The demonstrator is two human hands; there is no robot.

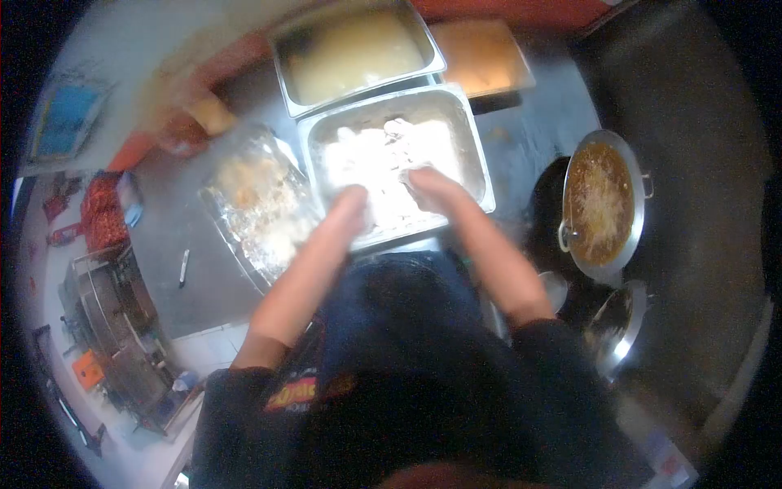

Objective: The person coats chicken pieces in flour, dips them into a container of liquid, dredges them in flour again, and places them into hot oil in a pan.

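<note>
A steel pan (481, 167) in front of me holds bright white powder (358, 155) with lumpy coated pieces in it. My left hand (352, 205) is at the near left part of the powder, its fingers overexposed and hidden. To the right, my right hand (432, 186) reaches into the same powder, fingertips lost in the glare. What either hand holds cannot be made out. Left of the pan lies a foil-like tray (261, 204) with battered-looking pieces. Behind it stands another steel pan (358, 57) of pale yellowish liquid.
On the right, a wok (603, 204) of brown oil holds frothing food. Below it is a second round metal pan (615, 326). An orange-brown tray (481, 57) stands at the back. A marker (184, 267) lies on the left counter, near a wire rack (114, 301).
</note>
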